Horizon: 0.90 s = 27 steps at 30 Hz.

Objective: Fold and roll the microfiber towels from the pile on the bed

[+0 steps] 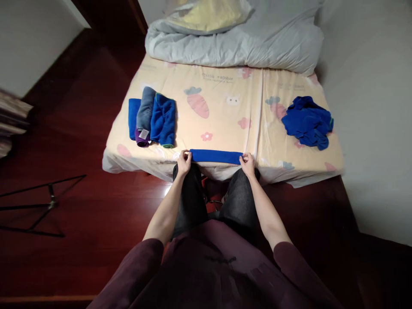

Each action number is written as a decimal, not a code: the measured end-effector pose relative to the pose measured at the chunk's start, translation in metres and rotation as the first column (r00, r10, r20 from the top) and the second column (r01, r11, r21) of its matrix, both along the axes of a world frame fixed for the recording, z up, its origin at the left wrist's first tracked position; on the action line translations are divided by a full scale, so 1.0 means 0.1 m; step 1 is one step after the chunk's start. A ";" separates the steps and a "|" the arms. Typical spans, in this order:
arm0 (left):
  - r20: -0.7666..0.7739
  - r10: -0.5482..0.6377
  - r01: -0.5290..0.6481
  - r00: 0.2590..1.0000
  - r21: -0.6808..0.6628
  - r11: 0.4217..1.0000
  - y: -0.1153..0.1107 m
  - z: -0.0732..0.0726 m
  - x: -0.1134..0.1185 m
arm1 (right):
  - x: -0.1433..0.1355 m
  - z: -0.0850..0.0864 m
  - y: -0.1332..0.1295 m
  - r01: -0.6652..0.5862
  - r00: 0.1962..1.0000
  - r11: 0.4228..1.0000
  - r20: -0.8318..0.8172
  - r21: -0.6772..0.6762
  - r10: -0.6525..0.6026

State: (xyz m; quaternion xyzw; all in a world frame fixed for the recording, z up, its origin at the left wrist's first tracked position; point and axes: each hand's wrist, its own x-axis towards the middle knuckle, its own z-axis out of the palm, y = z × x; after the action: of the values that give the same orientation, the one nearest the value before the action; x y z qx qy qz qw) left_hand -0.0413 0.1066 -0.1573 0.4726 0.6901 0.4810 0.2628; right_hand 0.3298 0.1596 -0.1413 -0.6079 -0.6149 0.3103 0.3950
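Note:
A blue towel point(216, 156), folded into a long narrow strip, lies along the front edge of the bed. My left hand point(184, 162) pinches its left end between thumb and fingers. At the opposite end, my right hand point(247, 164) grips the corner in the same way. To the left on the sheet rest several rolled or folded cloths: a blue one point(165, 120), a grey-blue one point(146, 109) and a purple one point(142, 138) with a white label. On the right sits a crumpled heap of blue cloth point(307, 122).
The bed point(222, 118) has a cream sheet printed with carrots and flowers. A white quilt point(231, 47) and a yellow pillow point(212, 15) are at its far end. Black tripod legs point(51, 201) stand on the dark red floor at left. A wall point(370, 107) borders the right side.

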 end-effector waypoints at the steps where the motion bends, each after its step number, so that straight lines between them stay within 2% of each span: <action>1: -0.001 0.007 -0.007 1.000 -0.005 1.000 0.00 0.00 0.01 | 0.00 0.00 0.00 -0.002 1.000 1.000 -0.006 0.001 0.002; 15: -0.111 0.071 -0.079 0.991 -0.071 0.994 -0.04 0.09 0.07 | 0.01 -0.01 -0.03 0.024 0.999 0.999 -0.035 0.024 -0.023; 19: -0.109 0.091 -0.101 0.990 -0.085 0.991 -0.01 0.12 0.08 | 0.02 -0.04 -0.02 0.012 1.000 0.999 -0.012 0.048 -0.012; 21: -0.084 0.139 -0.145 0.987 -0.070 0.987 -0.04 0.16 0.09 | 0.03 -0.05 -0.02 0.013 1.000 0.998 0.001 0.065 -0.013; 23: -0.058 0.235 -0.237 0.970 -0.039 0.971 -0.14 0.19 0.13 | 0.03 -0.06 -0.01 0.013 1.000 0.997 0.015 0.077 -0.014; 25: -0.027 0.308 -0.308 0.951 -0.015 0.951 -0.33 0.21 0.21 | 0.04 -0.06 0.00 0.007 0.999 0.995 0.032 0.103 -0.011; 27: 0.030 0.265 -0.264 0.964 -0.017 0.964 -0.59 0.20 0.35 | 0.04 -0.06 0.01 0.006 0.999 0.989 0.052 0.150 -0.014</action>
State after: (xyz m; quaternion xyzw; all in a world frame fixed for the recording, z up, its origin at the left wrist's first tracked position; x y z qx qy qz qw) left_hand -0.0068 0.0478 -0.1371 0.3666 0.7459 0.5148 0.2103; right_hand 0.3340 0.1601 -0.1473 -0.5878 -0.6437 0.2450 0.4245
